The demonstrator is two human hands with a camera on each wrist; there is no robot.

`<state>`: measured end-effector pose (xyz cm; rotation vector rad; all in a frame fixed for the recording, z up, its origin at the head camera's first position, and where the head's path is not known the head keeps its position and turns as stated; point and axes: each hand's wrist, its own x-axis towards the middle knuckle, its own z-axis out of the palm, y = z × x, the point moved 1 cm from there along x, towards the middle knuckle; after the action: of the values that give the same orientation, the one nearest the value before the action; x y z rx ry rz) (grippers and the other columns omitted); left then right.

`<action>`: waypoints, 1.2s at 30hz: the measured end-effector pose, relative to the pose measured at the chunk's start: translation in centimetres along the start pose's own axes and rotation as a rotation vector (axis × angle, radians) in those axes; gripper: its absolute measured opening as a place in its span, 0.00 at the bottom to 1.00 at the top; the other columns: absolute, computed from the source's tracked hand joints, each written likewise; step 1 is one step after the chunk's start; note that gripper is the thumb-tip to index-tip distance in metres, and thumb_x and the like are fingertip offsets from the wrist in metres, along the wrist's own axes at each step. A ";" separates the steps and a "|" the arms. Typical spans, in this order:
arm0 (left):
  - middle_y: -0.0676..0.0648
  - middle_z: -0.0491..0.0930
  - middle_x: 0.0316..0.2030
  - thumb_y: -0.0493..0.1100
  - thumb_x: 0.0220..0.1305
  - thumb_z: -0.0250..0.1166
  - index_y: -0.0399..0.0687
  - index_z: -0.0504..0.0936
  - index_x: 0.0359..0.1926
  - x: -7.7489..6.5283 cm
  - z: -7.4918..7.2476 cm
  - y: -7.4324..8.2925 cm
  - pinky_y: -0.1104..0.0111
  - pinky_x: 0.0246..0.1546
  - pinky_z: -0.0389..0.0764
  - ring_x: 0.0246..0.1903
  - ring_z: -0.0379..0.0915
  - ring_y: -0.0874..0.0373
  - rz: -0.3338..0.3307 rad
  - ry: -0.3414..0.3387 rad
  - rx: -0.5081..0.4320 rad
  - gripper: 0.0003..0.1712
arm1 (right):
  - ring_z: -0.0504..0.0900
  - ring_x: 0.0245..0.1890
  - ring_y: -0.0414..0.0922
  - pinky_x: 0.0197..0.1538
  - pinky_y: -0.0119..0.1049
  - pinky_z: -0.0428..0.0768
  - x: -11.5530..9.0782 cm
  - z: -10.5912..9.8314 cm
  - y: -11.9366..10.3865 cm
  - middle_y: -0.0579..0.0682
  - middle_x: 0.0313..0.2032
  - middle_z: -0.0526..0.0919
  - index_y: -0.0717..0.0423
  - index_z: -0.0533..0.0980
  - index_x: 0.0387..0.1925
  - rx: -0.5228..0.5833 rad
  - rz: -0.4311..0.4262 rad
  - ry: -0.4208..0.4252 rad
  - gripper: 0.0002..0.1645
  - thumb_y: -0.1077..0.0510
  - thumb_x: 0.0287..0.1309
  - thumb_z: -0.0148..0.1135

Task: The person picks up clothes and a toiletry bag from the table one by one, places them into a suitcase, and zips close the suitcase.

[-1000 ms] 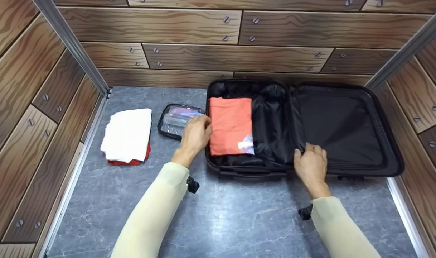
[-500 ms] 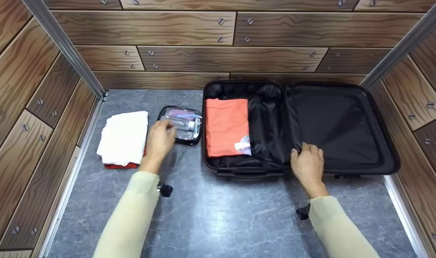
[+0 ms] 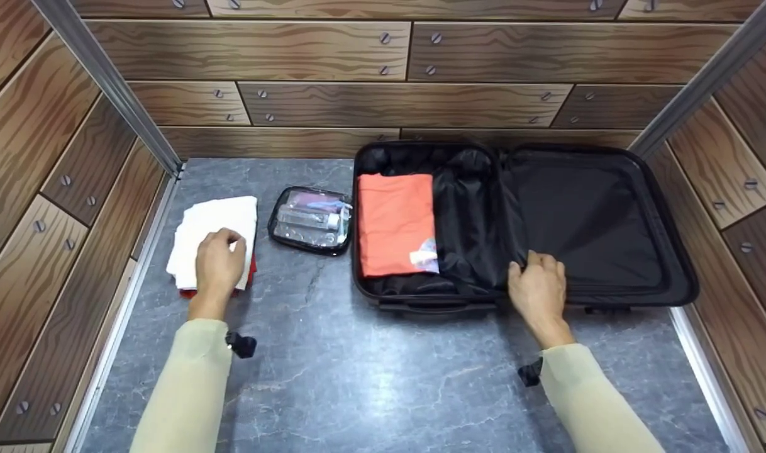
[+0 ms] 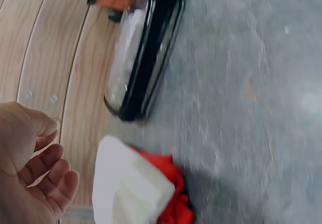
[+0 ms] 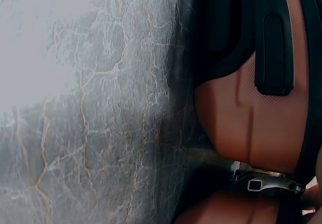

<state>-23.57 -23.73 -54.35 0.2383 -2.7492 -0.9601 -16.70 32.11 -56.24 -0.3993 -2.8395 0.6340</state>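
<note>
My left hand (image 3: 219,261) is over a stack of folded clothes on the left, with its fingers loosely bent and nothing in them. The stack has a white folded garment (image 3: 226,214) on top and a red one (image 3: 253,274) beneath. In the left wrist view the white cloth (image 4: 126,189) lies apart from the fingers. My right hand (image 3: 539,289) grips the front edge of the open suitcase (image 3: 682,251) near its hinge; most of that hand is hidden in the right wrist view. A folded orange garment (image 3: 395,220) lies inside the suitcase's left half.
Between the clothes and the suitcase lies a clear toiletry bag (image 3: 310,220) with black trim and a bottle inside. Wood-patterned walls (image 3: 320,104) enclose the grey marbled floor (image 3: 370,377) at the back and sides. The suitcase's outer shell (image 5: 251,118) looks reddish brown.
My left hand has moved left, from the suitcase's left edge past the toiletry bag to over the white garment. My right hand has stayed at the suitcase's edge.
</note>
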 end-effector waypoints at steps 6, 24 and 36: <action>0.29 0.82 0.48 0.42 0.76 0.56 0.33 0.84 0.49 0.0 -1.0 -2.5 0.42 0.58 0.75 0.54 0.76 0.30 -0.117 -0.034 0.083 0.17 | 0.70 0.63 0.71 0.70 0.60 0.65 0.0 0.1 -0.1 0.74 0.62 0.75 0.76 0.71 0.68 -0.003 -0.008 0.017 0.34 0.51 0.75 0.55; 0.22 0.73 0.61 0.48 0.75 0.61 0.30 0.76 0.61 -0.2 -2.1 -5.7 0.35 0.64 0.65 0.64 0.63 0.23 -0.271 -0.133 0.196 0.26 | 0.69 0.63 0.71 0.70 0.60 0.65 -0.1 -0.1 -0.2 0.74 0.62 0.75 0.76 0.70 0.69 -0.009 -0.007 0.009 0.35 0.51 0.75 0.55; 0.14 0.54 0.73 0.59 0.73 0.64 0.19 0.45 0.78 0.3 -3.0 -6.9 0.36 0.74 0.59 0.73 0.53 0.19 -0.466 -0.282 0.085 0.58 | 0.70 0.62 0.71 0.70 0.60 0.65 -0.2 -0.1 -0.1 0.74 0.62 0.76 0.76 0.71 0.68 -0.016 -0.011 0.017 0.34 0.52 0.75 0.56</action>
<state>-22.56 -30.93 -56.37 0.8497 -3.0637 -1.0492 -16.54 31.98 -56.13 -0.3891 -2.8298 0.6037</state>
